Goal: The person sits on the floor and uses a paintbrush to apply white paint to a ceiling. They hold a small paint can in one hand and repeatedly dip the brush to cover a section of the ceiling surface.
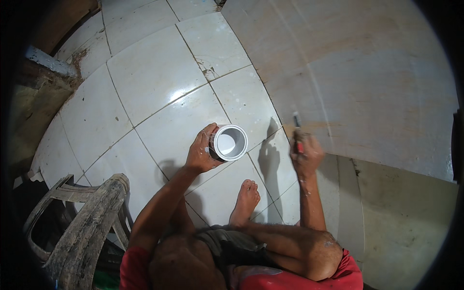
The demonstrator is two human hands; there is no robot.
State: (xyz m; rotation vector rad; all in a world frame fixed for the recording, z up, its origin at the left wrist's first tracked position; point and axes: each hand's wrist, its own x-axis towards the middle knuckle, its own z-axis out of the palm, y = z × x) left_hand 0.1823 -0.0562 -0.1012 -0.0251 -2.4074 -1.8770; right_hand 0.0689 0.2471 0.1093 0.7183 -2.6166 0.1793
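The can is held above the tiled floor, well to the left of the panel, its mouth turned up toward the camera. It is gripped at the side by the left hand, with the fingers wrapped around the outer wall. A shallow pool of white paint is seen at the bottom. The brush is grasped by its red handle in the right hand, fingers curled, bristle end pointed away from the body. Because the brush is blurred, it cannot be told whether the panel is touched by the bristles.

With so little paint inside, the can is judged to be light, and its wall stiff enough for a firm one-handed grip. It is best taken low around the side, clear of the rim, where wet paint could make it slippery; if it is tipped far, the paint could be spilled. The brush is likely to be light too, firm at the handle and soft at the tip, so it should be held by the handle, near the bristles for control.
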